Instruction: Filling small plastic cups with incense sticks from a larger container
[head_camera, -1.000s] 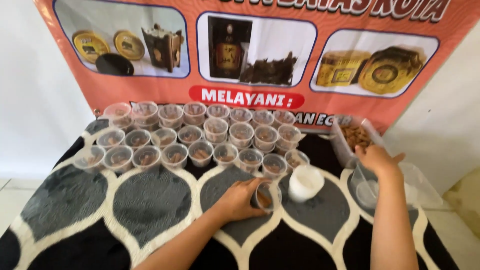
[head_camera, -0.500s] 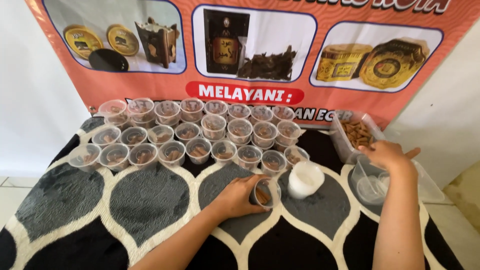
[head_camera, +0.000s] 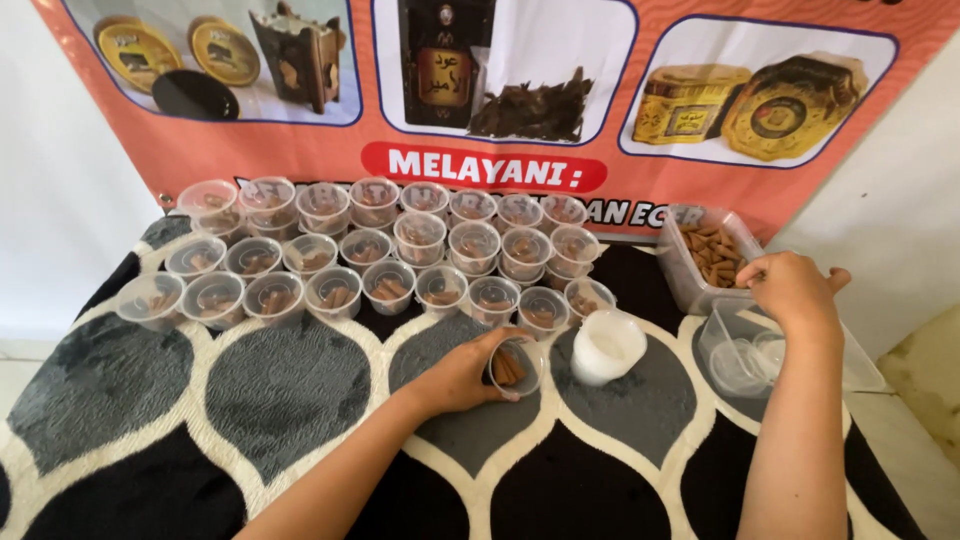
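Note:
My left hand (head_camera: 462, 373) grips a small clear plastic cup (head_camera: 514, 368) holding brown sticks, set on the black-and-grey patterned cloth (head_camera: 280, 400). My right hand (head_camera: 792, 288) hovers with curled fingers at the edge of a clear container of brown cones (head_camera: 705, 256), above a clear tub of lids (head_camera: 745, 352). I cannot tell whether it holds anything. A stack of white cups (head_camera: 604, 347) stands just right of the held cup.
Several small clear cups (head_camera: 370, 245) filled with brown pieces stand in rows at the back of the cloth. An orange banner (head_camera: 500, 110) with product pictures hangs behind them. White walls flank the banner on both sides.
My right hand has drawn back slightly from the cone container toward the lid tub. My left hand stays on the cup. The view has shifted closer and lower.

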